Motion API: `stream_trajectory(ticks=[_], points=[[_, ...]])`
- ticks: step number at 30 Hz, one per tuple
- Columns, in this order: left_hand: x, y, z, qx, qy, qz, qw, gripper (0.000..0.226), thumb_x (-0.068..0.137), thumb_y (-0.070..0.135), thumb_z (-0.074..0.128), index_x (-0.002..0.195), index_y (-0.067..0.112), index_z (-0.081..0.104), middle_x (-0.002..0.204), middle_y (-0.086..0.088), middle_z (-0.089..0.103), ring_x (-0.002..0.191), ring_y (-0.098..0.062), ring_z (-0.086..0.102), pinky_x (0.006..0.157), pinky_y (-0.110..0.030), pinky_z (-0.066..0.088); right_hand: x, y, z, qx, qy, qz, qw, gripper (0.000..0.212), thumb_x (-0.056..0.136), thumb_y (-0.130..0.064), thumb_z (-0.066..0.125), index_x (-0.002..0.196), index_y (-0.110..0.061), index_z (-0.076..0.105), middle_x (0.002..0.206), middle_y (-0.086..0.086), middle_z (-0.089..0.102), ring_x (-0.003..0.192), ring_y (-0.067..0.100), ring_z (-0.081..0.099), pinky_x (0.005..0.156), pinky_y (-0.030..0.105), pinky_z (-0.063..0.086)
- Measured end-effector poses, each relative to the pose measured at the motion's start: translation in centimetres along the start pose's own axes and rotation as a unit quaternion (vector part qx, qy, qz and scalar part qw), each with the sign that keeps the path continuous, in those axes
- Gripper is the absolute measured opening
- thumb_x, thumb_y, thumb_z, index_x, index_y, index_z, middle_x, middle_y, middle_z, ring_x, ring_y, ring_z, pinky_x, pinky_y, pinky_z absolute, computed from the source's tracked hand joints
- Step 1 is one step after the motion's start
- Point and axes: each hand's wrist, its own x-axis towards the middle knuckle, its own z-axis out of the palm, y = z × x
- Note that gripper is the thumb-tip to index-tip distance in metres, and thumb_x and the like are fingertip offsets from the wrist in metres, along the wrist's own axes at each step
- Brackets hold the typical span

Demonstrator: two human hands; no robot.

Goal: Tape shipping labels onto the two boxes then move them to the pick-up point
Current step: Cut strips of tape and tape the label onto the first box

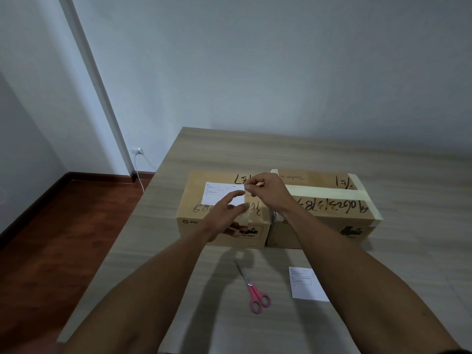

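Two cardboard boxes sit side by side mid-desk (255, 149). On the left box (194, 226) lies a shipping label (217, 196); the left hand (227, 213) spreads over it, the right hand (265, 190) pinches tape at its corner. The right box (332, 226) bears masking tape. Pink scissors (255, 292) and a second label (305, 283) lie nearer the front edge.

Left box (194, 213): tan cardboard, black marker scrawl on top, black printed marks on the front face. Label (217, 194) on it: white, fine grey print. Right box (329, 215): same tan, black scrawl, banded with pale cream tape (329, 192). Table (255, 149): light grey-beige wood grain, streaked. Scissors (256, 295): pink handles, silver blades. Second label (305, 283): white (print too small to read). Floor (51, 238): reddish-brown wood. Wall (255, 60): pale bluish white.
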Motion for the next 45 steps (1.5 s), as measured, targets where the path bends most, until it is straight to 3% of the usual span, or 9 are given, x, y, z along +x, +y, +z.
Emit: stream_trajectory(ticks=[8,12,18,21,25,28,33,37,45], points=[[-0.2,0.0,0.4,0.044,-0.030,0.014,0.998,0.050,0.099,0.037,0.067,0.144,0.043,0.046,0.125,-0.013,0.063,0.092,-0.037,0.076,0.076,-0.047,0.064,-0.4,0.6,0.1,-0.016,-0.010,0.020,1.000,0.011,0.094,-0.018,0.072,0.095,-0.011,0.080,0.097,0.000,0.076,0.083,0.011,0.068,0.082,0.039,0.059],[-0.3,-0.4,0.5,0.089,-0.029,0.044,0.995,0.048,0.099,0.034,0.068,0.141,0.044,0.048,0.117,-0.017,0.061,0.074,-0.019,0.070,0.076,-0.047,0.065,-0.6,0.9,0.0,-0.002,0.002,0.044,0.999,0.017,0.092,-0.019,0.072,0.107,-0.015,0.081,0.104,-0.002,0.076,0.092,0.012,0.070,0.087,0.036,0.058],[-0.4,-1.7,1.0,0.097,-0.018,0.042,0.994,0.044,0.101,0.035,0.063,0.141,0.043,0.048,0.115,-0.014,0.062,0.084,-0.027,0.071,0.076,-0.043,0.065,-1.0,1.4,0.1,-0.023,0.042,0.089,0.995,0.032,0.099,-0.012,0.060,0.130,-0.016,0.069,0.097,0.004,0.071,0.075,0.028,0.071,0.065,0.026,0.054],[-0.5,-2.6,0.8,0.059,-0.003,0.031,0.998,0.040,0.100,0.034,0.066,0.136,0.044,0.052,0.104,-0.015,0.063,0.085,-0.028,0.069,0.077,-0.043,0.065,-2.1,2.6,0.9,-0.026,0.047,0.118,0.992,0.030,0.103,-0.013,0.055,0.132,-0.012,0.065,0.103,0.007,0.069,0.077,0.023,0.070,0.069,0.030,0.056],[-0.5,-4.2,0.4,0.018,0.004,0.006,1.000,0.053,0.094,0.026,0.075,0.137,0.043,0.051,0.098,-0.015,0.066,0.088,-0.027,0.066,0.079,-0.044,0.064,-5.0,5.0,3.0,-0.019,0.055,0.136,0.989,0.020,0.101,-0.013,0.058,0.116,-0.008,0.071,0.100,0.004,0.070,0.087,0.021,0.067,0.079,0.043,0.060],[-0.9,-5.8,0.3,0.007,-0.008,-0.007,1.000,0.065,0.089,0.011,0.078,0.140,0.038,0.049,0.086,-0.007,0.062,0.081,-0.021,0.062,0.083,-0.049,0.062,-7.8,6.7,4.6,-0.015,0.037,0.156,0.987,0.014,0.099,-0.005,0.058,0.101,-0.001,0.072,0.085,0.007,0.067,0.072,0.017,0.059,0.070,0.037,0.052],[-1.9,-8.4,-0.1,0.020,-0.013,-0.022,0.999,0.066,0.087,0.009,0.080,0.134,0.044,0.050,0.096,-0.016,0.062,0.088,-0.025,0.064,0.079,-0.044,0.061,-12.6,10.2,7.0,-0.004,-0.019,0.237,0.971,0.015,0.096,-0.003,0.059,0.085,-0.005,0.069,0.074,0.010,0.066,0.066,0.023,0.062,0.071,0.055,0.058],[-2.6,-10.8,-0.6,0.047,-0.009,-0.043,0.998,0.069,0.083,0.026,0.086,0.133,0.056,0.048,0.105,-0.016,0.064,0.098,-0.024,0.066,0.075,-0.036,0.059,-15.5,12.0,8.9,-0.035,-0.031,0.302,0.952,0.011,0.091,-0.009,0.065,0.093,-0.017,0.072,0.095,0.006,0.073,0.088,0.026,0.070,0.081,0.039,0.057],[-3.2,-13.9,-0.8,0.042,-0.007,-0.075,0.996,0.067,0.091,0.007,0.071,0.141,0.044,0.048,0.096,-0.015,0.066,0.093,-0.022,0.063,0.071,-0.032,0.053,-19.1,12.4,10.5,-0.196,-0.155,0.384,0.889,0.028,0.053,-0.022,0.081,0.076,-0.012,0.068,0.090,0.009,0.065,0.076,0.028,0.068,0.065,0.036,0.059]])
